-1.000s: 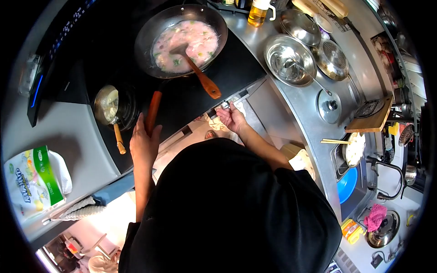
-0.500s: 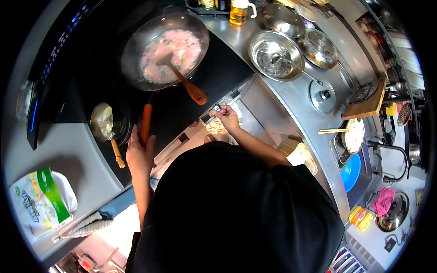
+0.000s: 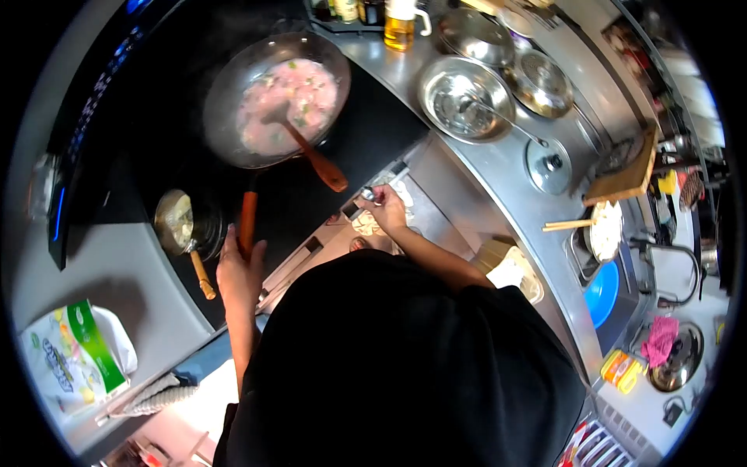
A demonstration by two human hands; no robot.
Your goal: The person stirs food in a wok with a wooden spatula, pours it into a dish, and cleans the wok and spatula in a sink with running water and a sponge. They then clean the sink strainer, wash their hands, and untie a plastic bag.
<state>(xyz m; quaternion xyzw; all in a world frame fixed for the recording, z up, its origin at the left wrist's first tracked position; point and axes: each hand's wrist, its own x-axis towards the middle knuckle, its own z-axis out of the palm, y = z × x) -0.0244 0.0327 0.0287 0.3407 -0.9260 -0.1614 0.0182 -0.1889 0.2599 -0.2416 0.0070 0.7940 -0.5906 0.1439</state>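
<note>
My left hand (image 3: 240, 274) is at the wooden handle (image 3: 247, 222) of the wok (image 3: 222, 117), thumb and fingers apart around its end, palm side down. Pink soup with green bits (image 3: 299, 93) fills the wok, and a wooden spatula (image 3: 323, 167) leans in it over the rim. My right hand (image 3: 385, 208) is at the stove's front edge, fingertips pinched on a small metallic knob (image 3: 368, 194). Left of the wok handle, a small pan (image 3: 174, 222) with pale food and a wooden handle sits on the black hob (image 3: 373, 132).
A steel bowl (image 3: 467, 99) with a ladle, a glass lid (image 3: 548, 165) and an oil jug (image 3: 399, 31) stand on the right counter. Chopsticks (image 3: 568, 226) rest on a plate by the sink. A green-and-white tissue pack (image 3: 74, 358) lies at the left.
The camera view has shifted, so the wok and counter items appear further left. My left hand stays by the wok handle; my right hand remains pinched at the stove's edge.
</note>
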